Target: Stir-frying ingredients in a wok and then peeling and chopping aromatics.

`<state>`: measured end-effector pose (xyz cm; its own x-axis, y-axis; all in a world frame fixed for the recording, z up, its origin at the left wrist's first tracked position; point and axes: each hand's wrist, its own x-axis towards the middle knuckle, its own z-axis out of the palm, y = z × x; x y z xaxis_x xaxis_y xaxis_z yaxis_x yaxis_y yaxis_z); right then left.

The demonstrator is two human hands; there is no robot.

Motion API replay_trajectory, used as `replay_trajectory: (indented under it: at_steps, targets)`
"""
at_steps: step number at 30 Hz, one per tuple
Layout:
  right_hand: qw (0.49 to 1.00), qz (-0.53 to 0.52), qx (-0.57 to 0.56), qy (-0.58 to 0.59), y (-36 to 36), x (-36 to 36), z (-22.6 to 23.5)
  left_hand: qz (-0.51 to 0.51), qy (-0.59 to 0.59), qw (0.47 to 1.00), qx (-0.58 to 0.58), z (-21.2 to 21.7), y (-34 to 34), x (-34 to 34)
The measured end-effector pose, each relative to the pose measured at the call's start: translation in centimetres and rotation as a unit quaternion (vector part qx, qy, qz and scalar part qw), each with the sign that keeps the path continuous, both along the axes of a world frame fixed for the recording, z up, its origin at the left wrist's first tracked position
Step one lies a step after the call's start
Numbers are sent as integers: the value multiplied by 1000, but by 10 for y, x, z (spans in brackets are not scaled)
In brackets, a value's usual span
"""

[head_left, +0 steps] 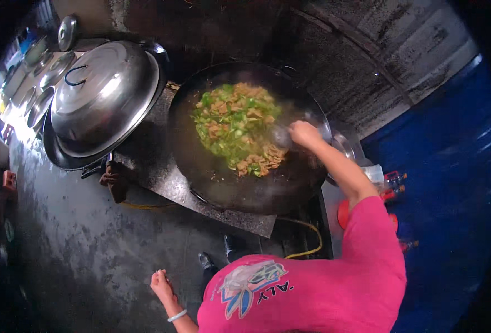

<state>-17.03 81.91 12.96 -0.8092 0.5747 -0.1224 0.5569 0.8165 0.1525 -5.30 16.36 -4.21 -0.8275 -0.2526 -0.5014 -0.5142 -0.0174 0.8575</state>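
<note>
A large black wok (pixel 240 194) holds a mix of green pepper pieces and brown sliced food (pixel 237 125), which lies mostly in the middle and towards the back. Over the wok's right side, my right hand (pixel 305 135) is closed on a shiny, rounded metal utensil (pixel 280 136). That utensil is smeared by motion, so I cannot tell its exact kind; it is at the right edge of the food. My left hand (pixel 161 284) hangs low, away from the stove, with its fingers curled and nothing visible in them. A pale bangle (pixel 177 316) circles the left wrist.
Left of the wok, a big domed metal lid (pixel 104 100) covers another pan. Several more lids (pixel 56 69) stand at the far left. A metal-topped stove (pixel 223 219) bears the wok, and a yellow hose (pixel 312 250) runs beneath. Bottles (pixel 392 186) are at the right, by a blue surface (pixel 440 205).
</note>
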Motion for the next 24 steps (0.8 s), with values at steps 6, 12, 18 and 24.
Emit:
replay_trajectory:
  at_steps: [6,12,18,24]
  targets:
    - [993,108,35,-40,-49,11,121,17,-42,999,-7,14,15,-5]
    - [958,160,219,-89,48,-46,125,35,-4,999,12,13,28,-5]
    - [937,296,177,-58,-14,-131,96,57,-38,998,0,24,23,22]
    - [906,388,120,-123,-50,-70,144,37,-48,998,-12,18,24,0]
